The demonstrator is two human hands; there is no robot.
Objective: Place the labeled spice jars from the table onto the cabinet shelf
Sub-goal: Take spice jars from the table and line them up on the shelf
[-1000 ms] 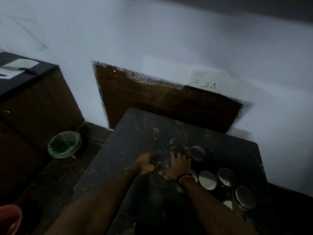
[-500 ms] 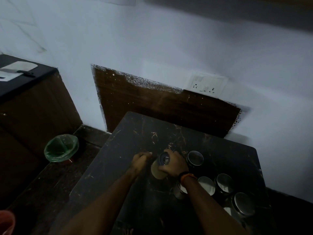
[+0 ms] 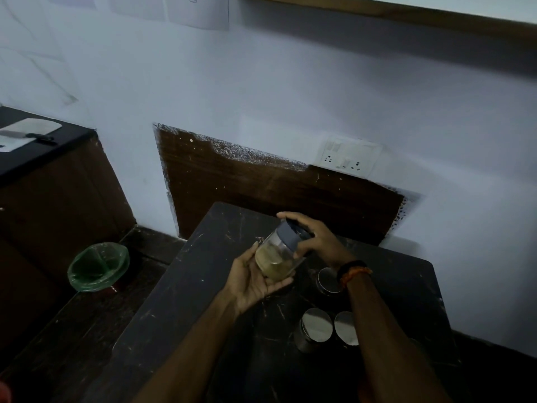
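Fingers (image 3: 286,217) of the right hand (image 3: 315,241) curl over the grey lid (image 3: 290,232) of a jar (image 3: 277,255), held tilted above the table (image 3: 180,286).

The left hand (image 3: 252,282) cups the glass body from below — palm up, fingers bent round its lower end, thumb along the near side — while the right grips the lid, thumb under the rim. The jar holds a pale, yellowish fill and leans with its lid up and to the right; any label cannot be made out. Three more jars (image 3: 316,324) with shiny round lids stand on the dark, scratched table under and beside the right forearm, one partly hidden. A green bin (image 3: 97,266) sits on the floor to the left — well apart from the table — and a socket (image 3: 347,158) is on the wall behind.
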